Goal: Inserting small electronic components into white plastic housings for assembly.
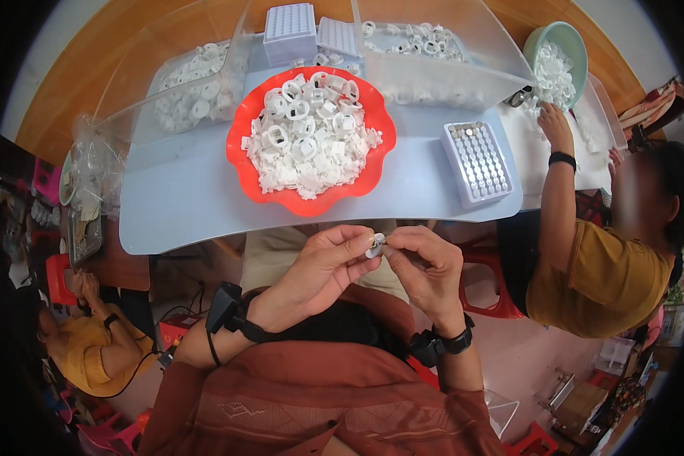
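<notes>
A small white plastic piece [375,245], ring-like in shape, is sitting pinched between the fingertips of the left grip [323,266] and the right grip [425,264], which are meeting over the person's lap. It is showing only partly, its lower side being covered by the thumbs, so its exact pose is hard to tell. Just beyond both grips, a red scalloped bowl [243,163] is resting on the counter [182,197], heaped with many more white pieces [308,140] of the same kind.
</notes>
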`<state>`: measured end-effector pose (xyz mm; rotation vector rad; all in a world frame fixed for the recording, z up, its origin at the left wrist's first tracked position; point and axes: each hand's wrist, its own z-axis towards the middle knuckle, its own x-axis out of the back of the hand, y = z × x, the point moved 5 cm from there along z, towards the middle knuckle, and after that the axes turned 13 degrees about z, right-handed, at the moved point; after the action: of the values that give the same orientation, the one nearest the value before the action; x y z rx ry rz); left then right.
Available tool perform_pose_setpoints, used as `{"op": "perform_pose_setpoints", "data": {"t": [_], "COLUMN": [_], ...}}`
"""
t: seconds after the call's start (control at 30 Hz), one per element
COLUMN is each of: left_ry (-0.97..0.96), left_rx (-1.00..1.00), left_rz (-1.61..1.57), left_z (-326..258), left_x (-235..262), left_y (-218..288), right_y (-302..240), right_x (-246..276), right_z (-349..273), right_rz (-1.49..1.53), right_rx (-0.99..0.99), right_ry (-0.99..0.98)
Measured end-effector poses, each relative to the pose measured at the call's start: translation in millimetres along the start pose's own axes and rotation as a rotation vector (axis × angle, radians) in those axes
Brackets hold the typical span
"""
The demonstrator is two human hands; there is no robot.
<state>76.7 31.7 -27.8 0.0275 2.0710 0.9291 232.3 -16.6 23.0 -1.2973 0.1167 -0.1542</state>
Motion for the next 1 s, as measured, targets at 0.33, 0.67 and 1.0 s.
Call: {"op": "perform_pose_setpoints", "data": {"t": [0.33, 0.67, 1.0], "left_ry": [0.036, 0.104, 0.14], "left_rx": [-0.032, -0.04, -0.058], "left_rz": [0.025, 0.087, 0.156], "left_z": [1.1, 1.6, 1.6], "left_x": [2.6, 3.5, 3.4], "left_y": [-4.1, -7.9, -12.5], "right_y": [-3.7, -4.2, 4.1], "right_x": [-9.0, -11.4, -9.5], "right_z": [-8.0, -10.5, -12.2], "right_rz": [-0.216, -0.269, -0.23], "right_rx": [0.183, 0.195, 0.056], "right_ry": [0.076, 0.081, 0.078]}}
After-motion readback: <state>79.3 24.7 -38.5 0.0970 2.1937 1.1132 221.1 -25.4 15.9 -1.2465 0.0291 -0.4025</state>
